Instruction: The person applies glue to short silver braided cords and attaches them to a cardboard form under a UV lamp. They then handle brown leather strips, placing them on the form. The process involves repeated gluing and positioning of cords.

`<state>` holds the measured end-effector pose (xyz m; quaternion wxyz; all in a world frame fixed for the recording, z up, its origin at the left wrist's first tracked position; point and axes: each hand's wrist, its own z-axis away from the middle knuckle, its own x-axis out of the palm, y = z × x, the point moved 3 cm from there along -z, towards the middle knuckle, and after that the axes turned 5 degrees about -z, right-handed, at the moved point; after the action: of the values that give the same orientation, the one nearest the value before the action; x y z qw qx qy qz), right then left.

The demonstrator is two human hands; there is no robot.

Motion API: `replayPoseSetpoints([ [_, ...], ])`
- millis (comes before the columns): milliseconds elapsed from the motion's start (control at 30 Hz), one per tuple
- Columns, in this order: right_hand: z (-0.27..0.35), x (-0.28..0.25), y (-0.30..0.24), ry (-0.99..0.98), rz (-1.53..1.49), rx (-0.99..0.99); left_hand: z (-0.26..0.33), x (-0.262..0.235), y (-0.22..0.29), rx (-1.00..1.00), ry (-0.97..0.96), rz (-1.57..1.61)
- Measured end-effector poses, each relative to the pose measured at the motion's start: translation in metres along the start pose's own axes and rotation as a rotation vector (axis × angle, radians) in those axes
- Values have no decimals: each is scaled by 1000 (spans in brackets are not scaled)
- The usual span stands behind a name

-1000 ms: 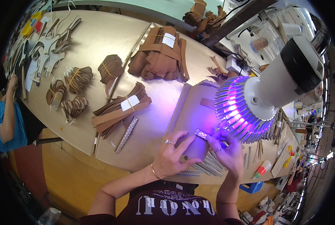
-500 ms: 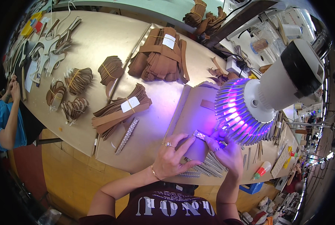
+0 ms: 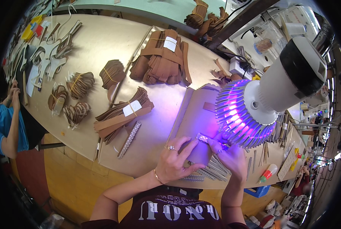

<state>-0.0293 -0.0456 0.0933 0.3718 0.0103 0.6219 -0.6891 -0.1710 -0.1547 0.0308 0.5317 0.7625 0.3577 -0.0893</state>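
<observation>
Under a large ribbed lamp point(image 3: 243, 112) glowing violet, my right hand point(image 3: 233, 158) pinches a short braided strip point(image 3: 203, 137); its fingertips are partly hidden by the lamp. My left hand point(image 3: 174, 159) rests with fingers apart, its index fingertip close to the strip's left end. I cannot tell whether that finger touches it. Beneath both hands lies a brown cardboard sheet point(image 3: 195, 110). Several grey braided strips point(image 3: 216, 168) are laid out at its near edge, between my hands. Another braided strip point(image 3: 129, 139) lies apart to the left.
Tied bundles of brown leather strips point(image 3: 161, 61) with paper labels lie on the table point(image 3: 101, 34), and a smaller labelled bundle point(image 3: 122, 112) is nearer. A red-and-white bottle point(image 3: 268, 173) stands at the right. At the far left, a person in a blue shirt point(image 3: 12, 131) sits at the table.
The view has shifted slightly, so the lamp appears a little further left. Both hands and the braided strip stay nearly where they were.
</observation>
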Motion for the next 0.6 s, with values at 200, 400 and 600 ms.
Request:
replayPoseSetpoints([
  [200, 0, 1, 1, 14, -37, 57, -1, -2, 2, -29, -8, 12],
  [400, 1, 1, 4, 4, -69, 51, 0, -2, 1, -33, -16, 6],
  [600, -2, 2, 4, -18, -51, -2, -6, -3, 2, -12, 2, -48],
])
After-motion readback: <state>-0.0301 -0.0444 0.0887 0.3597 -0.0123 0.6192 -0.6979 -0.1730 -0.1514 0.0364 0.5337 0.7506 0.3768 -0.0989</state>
